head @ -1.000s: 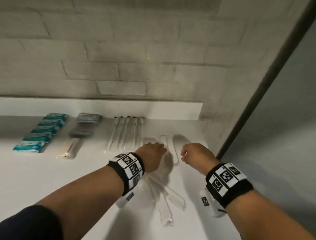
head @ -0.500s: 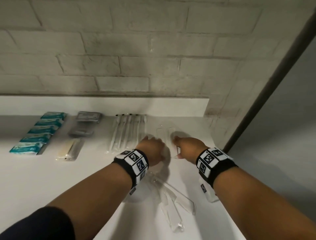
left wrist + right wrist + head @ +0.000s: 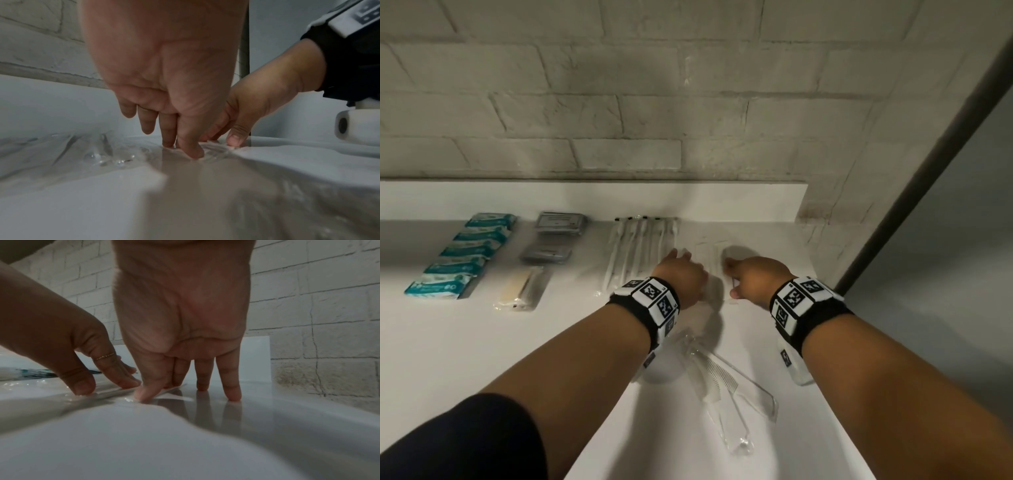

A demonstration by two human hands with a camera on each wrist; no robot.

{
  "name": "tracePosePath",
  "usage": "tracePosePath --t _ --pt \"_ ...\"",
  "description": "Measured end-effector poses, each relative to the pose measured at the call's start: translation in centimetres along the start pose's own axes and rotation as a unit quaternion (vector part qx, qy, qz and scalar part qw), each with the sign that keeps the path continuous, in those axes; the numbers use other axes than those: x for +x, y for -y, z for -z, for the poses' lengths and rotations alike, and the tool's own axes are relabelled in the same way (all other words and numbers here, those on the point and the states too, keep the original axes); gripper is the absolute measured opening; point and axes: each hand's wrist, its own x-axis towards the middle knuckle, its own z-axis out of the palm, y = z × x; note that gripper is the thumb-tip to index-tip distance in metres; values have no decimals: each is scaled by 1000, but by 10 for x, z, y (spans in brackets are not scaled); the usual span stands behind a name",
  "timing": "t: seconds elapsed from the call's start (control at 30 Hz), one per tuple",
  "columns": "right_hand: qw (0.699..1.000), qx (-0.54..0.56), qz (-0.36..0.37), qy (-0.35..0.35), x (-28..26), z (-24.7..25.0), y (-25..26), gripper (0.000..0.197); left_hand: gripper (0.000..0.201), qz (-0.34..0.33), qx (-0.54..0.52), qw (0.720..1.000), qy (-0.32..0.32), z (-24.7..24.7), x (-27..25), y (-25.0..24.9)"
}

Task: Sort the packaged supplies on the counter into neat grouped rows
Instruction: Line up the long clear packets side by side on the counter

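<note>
Two flat clear packets (image 3: 709, 254) lie side by side near the back ledge, right of the toothbrush row (image 3: 640, 245). My left hand (image 3: 681, 277) presses straight fingertips (image 3: 190, 152) on their left side. My right hand (image 3: 748, 279) presses its thumb and fingertips (image 3: 144, 394) on their right edge, with two fingers on the bare counter. Neither hand grips anything. More clear-wrapped combs (image 3: 729, 387) lie loose and crossed under my forearms.
Along the back of the white counter (image 3: 448, 359) stand a row of teal packets (image 3: 462, 253), two grey packets (image 3: 558, 224) and a beige packet (image 3: 522, 291). A brick wall and a white ledge (image 3: 756, 202) bound the back. The counter ends at the right by a dark post (image 3: 928, 164).
Both hands have moved forward toward the back ledge and closer together, coming down onto the clear packets. The loose combs at the front have stayed where they were.
</note>
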Motion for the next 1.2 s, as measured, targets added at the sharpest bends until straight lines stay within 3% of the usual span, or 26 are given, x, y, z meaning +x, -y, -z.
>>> tracePosePath --t 0.2,0.5,0.57,0.63,0.7,0.73,0.8,0.87,0.93,1.1,1.2 --pt "1000 11 2 -19 -2 -4 -2 61 60 16 3 1000 13 4 2 -5" --pt "1000 4 -9 -4 3 -4 1 62 60 28 -6 1000 1 1 7 -4" --pt "999 44 -6 -13 -4 -1 2 64 60 30 -6 1000 4 1 7 -4" --pt "986 157 13 -56 -16 4 1 67 61 32 -6 999 2 1 7 -3" --pt "964 251 22 -90 -35 6 5 56 62 31 -4 999 3 2 7 -2" --pt "965 249 23 -84 -48 6 10 48 62 30 -2 1000 2 3 7 -1" --pt "986 159 51 10 -71 -2 26 41 63 27 -2 1000 -4 5 8 1" --pt "989 54 100 96 -88 -12 47 39 64 28 -11 999 -19 7 9 2" --pt "986 20 110 124 -88 -21 59 38 65 29 -22 999 -34 8 7 1" --pt "987 138 27 81 -69 -16 31 22 67 38 -72 995 -60 5 3 3" --pt "946 318 -68 7 -51 -12 -7 26 57 34 -121 987 -105 -1 3 7"
